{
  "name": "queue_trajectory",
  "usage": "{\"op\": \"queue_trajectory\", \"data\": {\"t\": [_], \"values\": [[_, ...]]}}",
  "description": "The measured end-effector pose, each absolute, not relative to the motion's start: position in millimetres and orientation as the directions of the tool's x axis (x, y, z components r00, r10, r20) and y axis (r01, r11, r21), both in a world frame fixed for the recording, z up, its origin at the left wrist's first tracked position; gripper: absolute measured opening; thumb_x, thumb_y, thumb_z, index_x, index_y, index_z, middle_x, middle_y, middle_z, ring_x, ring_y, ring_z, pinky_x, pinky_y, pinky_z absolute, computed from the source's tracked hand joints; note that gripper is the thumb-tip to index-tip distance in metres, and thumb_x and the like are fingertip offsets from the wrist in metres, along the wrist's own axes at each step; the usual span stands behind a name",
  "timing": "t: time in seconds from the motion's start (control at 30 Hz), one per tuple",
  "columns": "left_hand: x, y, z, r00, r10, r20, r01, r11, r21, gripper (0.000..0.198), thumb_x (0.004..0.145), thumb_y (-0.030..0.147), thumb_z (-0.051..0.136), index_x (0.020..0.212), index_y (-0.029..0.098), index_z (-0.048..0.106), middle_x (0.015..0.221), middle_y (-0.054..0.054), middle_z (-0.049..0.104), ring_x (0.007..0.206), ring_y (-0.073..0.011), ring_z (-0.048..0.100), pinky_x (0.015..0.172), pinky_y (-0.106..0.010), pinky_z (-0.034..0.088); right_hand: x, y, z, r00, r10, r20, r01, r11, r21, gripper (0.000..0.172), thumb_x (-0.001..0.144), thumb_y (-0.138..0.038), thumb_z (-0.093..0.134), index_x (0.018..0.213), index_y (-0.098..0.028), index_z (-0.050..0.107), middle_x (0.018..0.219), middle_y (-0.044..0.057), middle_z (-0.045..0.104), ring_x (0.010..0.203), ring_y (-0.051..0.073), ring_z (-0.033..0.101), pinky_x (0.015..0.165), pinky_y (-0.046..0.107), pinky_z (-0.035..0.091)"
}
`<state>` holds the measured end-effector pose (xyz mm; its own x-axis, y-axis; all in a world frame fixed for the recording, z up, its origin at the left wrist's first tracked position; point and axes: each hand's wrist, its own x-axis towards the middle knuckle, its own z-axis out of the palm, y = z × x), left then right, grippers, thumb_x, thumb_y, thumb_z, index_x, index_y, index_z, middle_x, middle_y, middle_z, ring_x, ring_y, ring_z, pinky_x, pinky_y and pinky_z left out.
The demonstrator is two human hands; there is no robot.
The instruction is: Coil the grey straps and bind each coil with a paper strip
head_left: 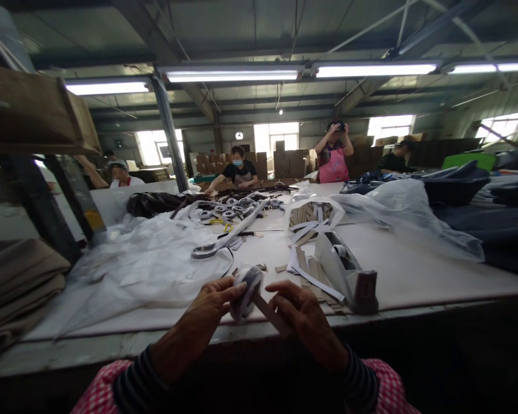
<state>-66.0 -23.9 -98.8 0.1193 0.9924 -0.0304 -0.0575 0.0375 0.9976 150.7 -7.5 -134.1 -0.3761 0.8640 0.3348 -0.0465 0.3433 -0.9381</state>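
My left hand [198, 316] grips a rolled grey strap in clear plastic wrap [247, 294], held upright near the table's front edge. A flat brown cardboard strip [267, 311] slants down from the roll to my right hand [306, 319], whose fingers are closed on its lower part. The strip's upper end meets the roll; whether it is tucked inside I cannot tell. Just beyond the roll, a long plastic-wrapped strap with a loop [205, 250] lies on the table. Right of my hands stands a tape dispenser [343, 264].
Cardboard strips [313, 270] lie beside the dispenser, and more fill a plastic bag [293, 215]. White plastic bags [142, 259] cover the left side of the table [414, 282]. Yellow-handled scissors [224, 224] and several rolled straps [237, 206] lie farther back. Co-workers [237, 172] are across the table.
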Motion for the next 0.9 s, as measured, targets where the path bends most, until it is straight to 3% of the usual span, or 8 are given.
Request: {"op": "queue_trajectory", "data": {"t": [0.07,0.17,0.3,0.4,0.5,0.63,0.8,0.9], "values": [[-68,-23,-96,0.122,0.991,-0.052,-0.077,0.061,0.995,0.034,0.079,0.049,0.081,0.082,0.016,0.074,0.085,-0.005,0.072,0.075,-0.0177,0.06,0.071,-0.029,0.047,154,-8,-144,-0.357,0.771,0.527,0.056,0.581,-0.812,0.029,0.099,-0.026,0.054,0.127,-0.025,0.064,0.099,0.004,0.07,0.075,0.016,0.063,0.063,0.026,0.052],[-70,-21,-93,0.144,0.985,-0.093,-0.086,0.106,0.991,0.037,0.077,0.051,0.082,0.084,0.015,0.076,0.08,-0.005,0.071,0.071,-0.0181,0.061,0.071,-0.031,0.047,158,-10,-150,-0.503,0.471,0.725,0.209,0.88,-0.427,0.037,0.103,-0.014,0.047,0.135,-0.027,0.058,0.115,0.009,0.069,0.094,0.019,0.066,0.08,0.032,0.054],[-71,-15,-87,0.112,0.993,-0.046,0.113,0.033,0.993,0.038,0.078,0.051,0.078,0.085,0.014,0.077,0.072,-0.004,0.07,0.069,-0.0192,0.061,0.068,-0.031,0.044,159,-16,-142,-0.54,0.301,0.786,0.27,0.946,-0.177,0.039,0.099,-0.005,0.048,0.132,-0.023,0.058,0.11,0.01,0.068,0.093,0.022,0.064,0.08,0.036,0.053],[-70,-13,-87,0.129,0.982,0.138,0.443,-0.182,0.878,0.033,0.084,0.047,0.069,0.078,0.015,0.075,0.068,-0.003,0.067,0.066,-0.0205,0.059,0.062,-0.031,0.04,154,-16,-141,-0.467,0.279,0.839,0.33,0.935,-0.127,0.038,0.096,0.0,0.045,0.123,-0.021,0.062,0.116,0.013,0.065,0.101,0.025,0.061,0.079,0.037,0.052],[-65,-13,-100,0.181,0.939,0.293,0.626,-0.339,0.702,0.023,0.085,0.035,0.068,0.072,0.017,0.072,0.08,-0.005,0.069,0.081,-0.0239,0.061,0.073,-0.035,0.041,145,-11,-149,-0.45,0.341,0.825,0.364,0.914,-0.179,0.034,0.096,0.001,0.044,0.111,-0.021,0.065,0.124,0.013,0.063,0.105,0.025,0.06,0.079,0.035,0.053],[-60,-16,-133,0.252,0.886,0.388,0.708,-0.442,0.551,0.015,0.086,0.021,0.066,0.072,0.019,0.069,0.087,-0.006,0.069,0.093,-0.0263,0.056,0.088,-0.042,0.036,134,-3,-165,-0.502,0.458,0.734,0.334,0.885,-0.324,0.024,0.1,-0.005,0.047,0.1,-0.02,0.065,0.104,0.008,0.07,0.095,0.022,0.063,0.079,0.033,0.054],[-61,-18,-158,0.311,0.834,0.456,0.729,-0.517,0.449,0.012,0.091,0.013,0.059,0.091,0.019,0.07,0.1,-0.007,0.068,0.1,-0.0263,0.055,0.092,-0.042,0.035,132,5,-167,-0.54,0.439,0.718,0.333,0.895,-0.297,0.026,0.1,-0.004,0.046,0.105,-0.02,0.066,0.118,0.01,0.066,0.106,0.024,0.061,0.085,0.035,0.053],[-64,-16,-158,0.323,0.815,0.481,0.725,-0.539,0.428,0.012,0.093,0.015,0.057,0.089,0.019,0.068,0.099,-0.006,0.069,0.099,-0.0257,0.056,0.09,-0.041,0.036,130,11,-161,-0.572,0.428,0.7,0.312,0.903,-0.297,0.024,0.102,-0.008,0.047,0.101,-0.02,0.067,0.11,0.009,0.069,0.099,0.023,0.061,0.084,0.035,0.051]]}}
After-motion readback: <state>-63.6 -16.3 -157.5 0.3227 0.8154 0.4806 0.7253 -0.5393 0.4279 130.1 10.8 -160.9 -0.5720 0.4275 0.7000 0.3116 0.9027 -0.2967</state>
